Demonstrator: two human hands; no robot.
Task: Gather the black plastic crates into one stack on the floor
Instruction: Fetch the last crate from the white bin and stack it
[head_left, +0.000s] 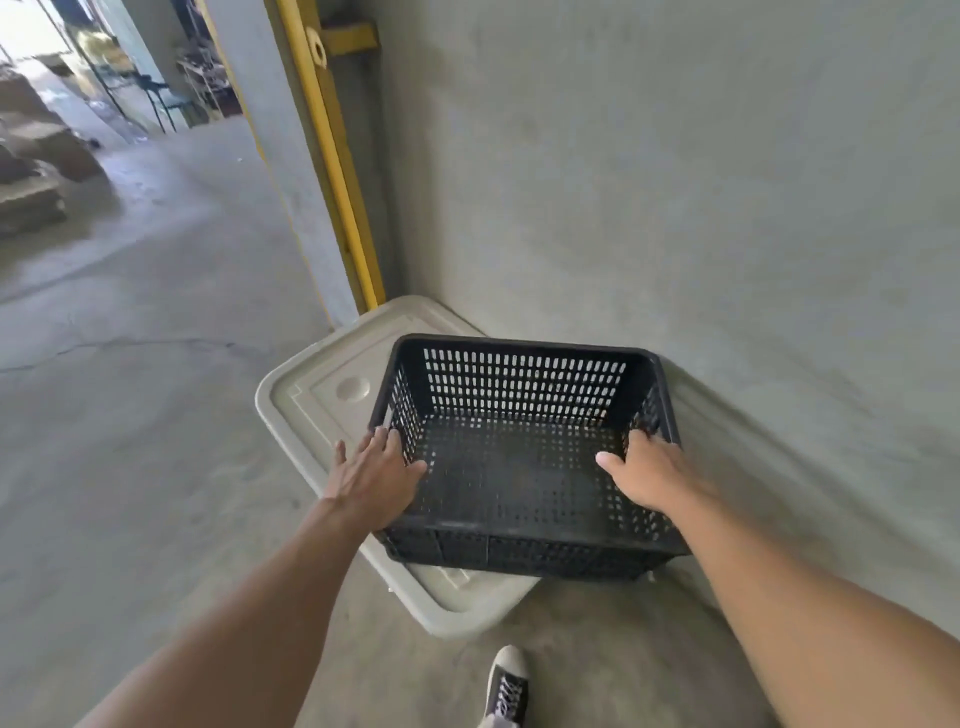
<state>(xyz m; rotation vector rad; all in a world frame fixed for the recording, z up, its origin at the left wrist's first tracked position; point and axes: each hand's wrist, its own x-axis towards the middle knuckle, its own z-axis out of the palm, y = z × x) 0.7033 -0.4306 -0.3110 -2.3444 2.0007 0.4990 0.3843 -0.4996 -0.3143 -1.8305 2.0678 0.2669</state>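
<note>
Black plastic crate (524, 457) sits on a pale lid (311, 400) on the floor (130, 415), against the wall (675, 182). Left hand (376, 478) and right hand (649, 475) grip its side rims, fingers (387, 436) curled over them. One shoe (506, 686) shows near the frame's bottom edge.

The crate (524, 457) is black, its walls and bottom pierced with rows of small slots. Under it lies a pale cream lid (322, 395). The floor (130, 415) and wall (675, 182) are grey, the post (332, 156) yellow. My shoe (506, 686) is dark with a white toe and laces.
</note>
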